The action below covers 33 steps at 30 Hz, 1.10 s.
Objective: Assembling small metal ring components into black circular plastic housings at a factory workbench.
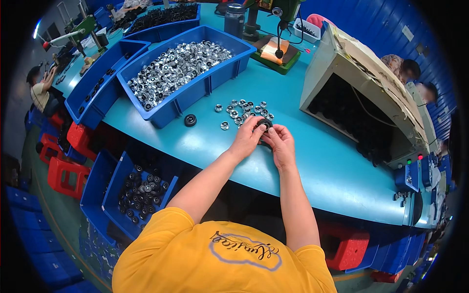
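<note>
Over the teal table (195, 151), my left hand (245, 139) and my right hand (282, 147) are closed around one small black wheel (264, 124), pinching it from both sides with the fingertips. Part of the wheel is hidden by my fingers. Just beyond my hands lies a loose group of small shiny silver wheel hubs (234, 114). A single black wheel (190, 120) rests apart from them, to the left. Farther back, a large blue bin (183, 105) is heaped with silver hubs (181, 68).
An open-fronted whitish box (317, 73) with black rings (337, 105) inside stands at right. Behind is a press with a green base (283, 66), beside a dark jar (234, 20). Lower left, a blue bin (115, 183) holds wheels. Red stools (68, 176) and other people (41, 93) are around.
</note>
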Available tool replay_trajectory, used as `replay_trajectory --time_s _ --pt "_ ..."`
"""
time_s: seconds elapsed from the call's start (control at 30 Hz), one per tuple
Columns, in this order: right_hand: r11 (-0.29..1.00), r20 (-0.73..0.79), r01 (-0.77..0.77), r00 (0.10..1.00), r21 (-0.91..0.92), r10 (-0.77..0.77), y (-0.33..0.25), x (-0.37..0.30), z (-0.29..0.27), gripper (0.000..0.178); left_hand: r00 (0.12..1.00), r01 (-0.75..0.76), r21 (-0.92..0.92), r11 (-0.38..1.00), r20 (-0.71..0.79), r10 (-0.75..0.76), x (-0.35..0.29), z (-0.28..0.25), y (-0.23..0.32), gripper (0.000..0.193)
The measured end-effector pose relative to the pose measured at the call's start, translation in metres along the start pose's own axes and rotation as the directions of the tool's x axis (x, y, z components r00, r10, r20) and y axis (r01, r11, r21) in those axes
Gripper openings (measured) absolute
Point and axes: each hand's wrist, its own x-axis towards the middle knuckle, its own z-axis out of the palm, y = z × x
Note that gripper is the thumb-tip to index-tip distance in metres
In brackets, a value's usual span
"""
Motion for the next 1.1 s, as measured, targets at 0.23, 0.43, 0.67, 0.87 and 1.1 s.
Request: replay_trajectory --time_s 0.23,0.43,0.67,0.87,1.1 --pt "0.904 -0.013 0.159 0.984 -0.397 -0.178 -0.002 -0.003 0.006 0.023 0.995 -0.068 0.096 0.993 -0.061 0.074 -0.005 0.006 0.005 0.021" --pt "0.777 -0.017 0.22 0.959 -0.59 -0.284 0.001 -0.011 0.012 0.021 0.995 0.074 -0.043 0.996 -0.059 -0.076 -0.004 0.004 0.008 0.028" --pt "0.996 -0.074 0.043 0.996 -0.083 -0.05 0.008 0.003 -0.001 0.024 0.995 0.08 -0.121 0.989 0.064 -0.072 0.001 0.002 0.001 0.044" --pt "0.987 -0.054 0.025 0.998 -0.158 -0.034 -0.007 -0.001 0.006 0.025 0.998 -0.056 0.126 0.99 0.038 0.052 0.0 0.002 0.008 0.041" --pt "0.96 -0.065 0.031 0.997 -0.277 -0.051 -0.003 -0.002 0.003 0.02 0.999 0.052 -0.12 0.991 0.019 -0.05 -0.002 0.005 0.004 0.034"
